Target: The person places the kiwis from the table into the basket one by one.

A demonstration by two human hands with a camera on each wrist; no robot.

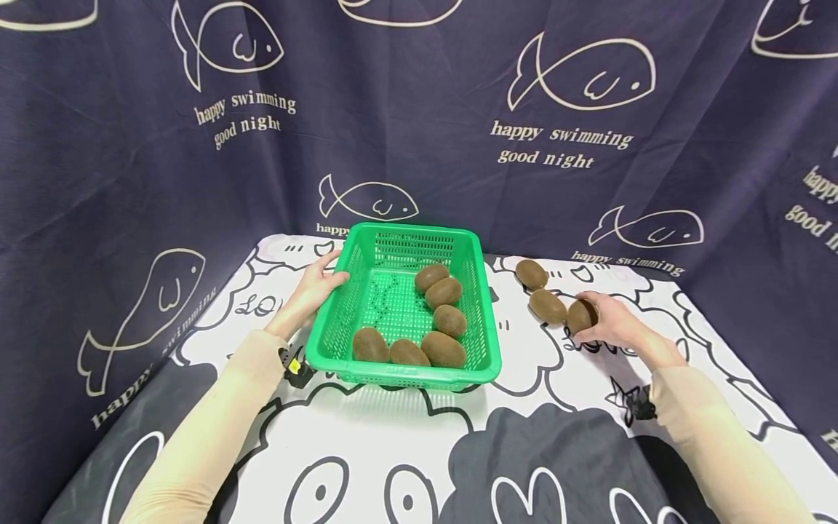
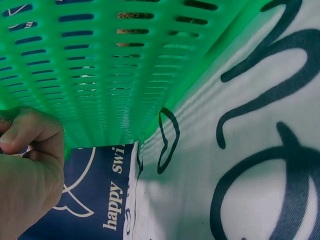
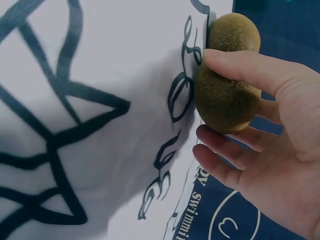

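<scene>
A green plastic basket (image 1: 404, 375) with slotted walls stands on the table, several brown kiwis (image 1: 449, 320) lying along its right and near sides. My left hand (image 1: 317, 284) grips the basket's left rim; in the left wrist view the curled fingers (image 2: 35, 127) show against the slotted wall. To the right of the basket, my right hand (image 1: 612, 320) holds a kiwi (image 1: 580, 317) between thumb and fingers. The right wrist view shows this kiwi (image 3: 225, 102) with the thumb across it. Two more kiwis, a nearer one (image 1: 548, 306) and a farther one (image 1: 532, 274), lie just left of that hand.
A white and dark patterned cloth (image 1: 366, 437) covers the table. Behind it and at both sides hangs a navy curtain (image 1: 419, 109) with fish drawings and lettering. Dark wrist devices show at my left cuff (image 1: 297, 367) and right cuff (image 1: 640, 404).
</scene>
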